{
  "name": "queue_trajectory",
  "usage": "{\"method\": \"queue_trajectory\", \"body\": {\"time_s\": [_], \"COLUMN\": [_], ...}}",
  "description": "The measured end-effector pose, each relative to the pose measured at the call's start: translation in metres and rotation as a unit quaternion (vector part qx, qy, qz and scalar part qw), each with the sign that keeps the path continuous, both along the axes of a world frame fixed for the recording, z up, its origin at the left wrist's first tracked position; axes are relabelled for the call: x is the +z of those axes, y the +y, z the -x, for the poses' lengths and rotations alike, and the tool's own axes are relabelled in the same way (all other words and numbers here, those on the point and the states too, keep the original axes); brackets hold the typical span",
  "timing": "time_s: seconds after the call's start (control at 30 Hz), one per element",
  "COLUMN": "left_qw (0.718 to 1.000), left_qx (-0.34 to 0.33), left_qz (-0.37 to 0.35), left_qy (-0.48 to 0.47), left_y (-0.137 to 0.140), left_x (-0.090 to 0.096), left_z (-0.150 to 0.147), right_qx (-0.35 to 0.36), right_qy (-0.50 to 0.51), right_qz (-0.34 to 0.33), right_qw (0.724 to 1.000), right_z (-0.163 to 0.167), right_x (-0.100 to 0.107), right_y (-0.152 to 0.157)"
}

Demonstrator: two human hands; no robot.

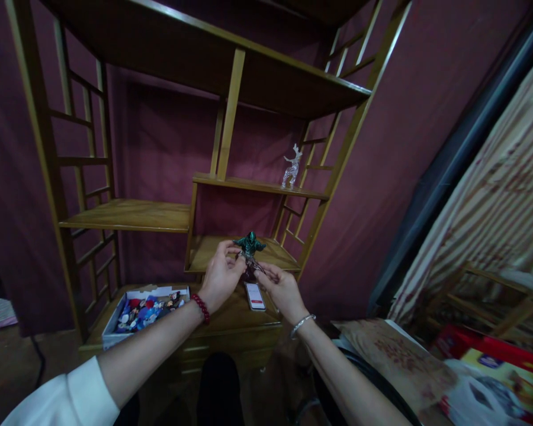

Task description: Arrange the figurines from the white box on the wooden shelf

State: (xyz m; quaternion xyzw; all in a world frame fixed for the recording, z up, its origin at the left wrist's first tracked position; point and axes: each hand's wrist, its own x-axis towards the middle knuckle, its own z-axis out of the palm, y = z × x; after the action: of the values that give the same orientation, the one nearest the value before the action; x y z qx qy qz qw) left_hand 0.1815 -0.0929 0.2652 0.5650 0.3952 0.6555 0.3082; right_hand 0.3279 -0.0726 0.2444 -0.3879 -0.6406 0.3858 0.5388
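Observation:
Both of my hands grip a small figurine (250,244) with a dark green upper body and a darker brownish base. My left hand (223,271), with a red bead bracelet on its wrist, closes on the figurine's left side. On the other side, the fingers of my right hand (282,290) pinch its lower part; a silver bracelet is on that wrist. The figurine is upright, in front of the low shelf (204,253) of a wooden rack. Just below it lies a phone (254,297) with a lit screen. Fingers partly hide the figurine's base.
A white box (111,326) of colourful small figures stands on the cabinet top at left. A clear deer ornament (292,168) stands on the middle right shelf (257,186). At right are flat cardboard (393,355), a plastic bag (475,390) and a striped curtain (484,195).

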Motion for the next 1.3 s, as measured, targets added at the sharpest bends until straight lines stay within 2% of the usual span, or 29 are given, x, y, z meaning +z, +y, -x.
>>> {"method": "queue_trajectory", "body": {"time_s": [0.2, 0.43, 0.67, 0.87, 1.07, 1.3], "left_qw": [0.999, 0.996, 0.988, 0.979, 0.973, 0.966], "left_qx": [-0.013, -0.027, -0.05, -0.116, -0.181, -0.224], "left_qz": [-0.034, -0.055, -0.108, -0.142, -0.13, -0.129], "left_qy": [0.023, 0.065, 0.097, 0.091, 0.059, 0.03], "left_y": [-0.002, -0.003, -0.01, -0.003, 0.003, 0.008], "left_x": [0.022, 0.047, 0.073, 0.081, 0.087, 0.091], "left_z": [-0.013, -0.027, -0.035, -0.039, -0.04, -0.042], "right_qx": [-0.039, -0.074, -0.111, -0.124, -0.143, -0.158], "right_qy": [-0.004, -0.023, -0.034, -0.033, -0.035, -0.029], "right_qz": [-0.02, -0.061, -0.083, -0.099, -0.111, -0.118], "right_qw": [0.999, 0.995, 0.99, 0.987, 0.983, 0.98], "right_z": [-0.014, -0.031, -0.045, -0.056, -0.057, -0.052], "right_x": [0.03, 0.054, 0.075, 0.083, 0.09, 0.103], "right_y": [-0.009, -0.015, -0.018, -0.013, -0.011, -0.01]}}
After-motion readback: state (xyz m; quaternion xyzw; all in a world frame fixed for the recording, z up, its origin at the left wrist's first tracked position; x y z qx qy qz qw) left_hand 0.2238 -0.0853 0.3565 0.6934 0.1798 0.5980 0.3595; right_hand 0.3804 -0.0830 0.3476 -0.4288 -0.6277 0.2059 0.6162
